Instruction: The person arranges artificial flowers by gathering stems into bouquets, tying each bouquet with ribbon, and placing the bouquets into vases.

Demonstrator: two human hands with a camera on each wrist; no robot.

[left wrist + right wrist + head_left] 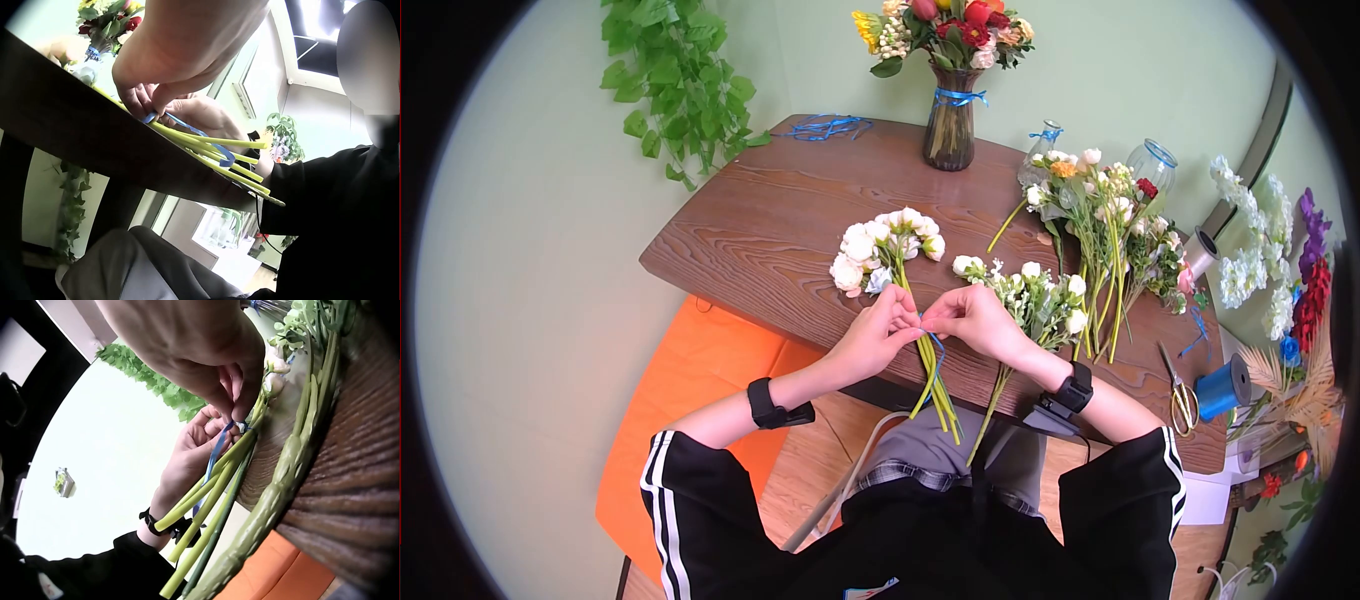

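Note:
A bunch of white artificial flowers [890, 246] lies on the table, its green stems [935, 385] reaching past the front edge. Blue ribbon [217, 449] passes around these stems, and one loose end trails along them. My left hand [880, 326] pinches the ribbon at the stems from the left. From the other side my right hand [977, 321] pinches it too, thumb against fingertips, as the right wrist view shows. The two hands meet fingertip to fingertip and partly hide the ribbon's crossing. Just right of them lies a second white-flowered spray [1040, 300], its stem [990, 415] under my right forearm.
Loose mixed flowers [1110, 215] pile up at the right of the table [750, 220]. Scissors [1180, 395] and a blue ribbon spool [1223, 388] are at the right edge. A filled vase [950, 125] stands at the back, near a blue ribbon tangle [828, 127].

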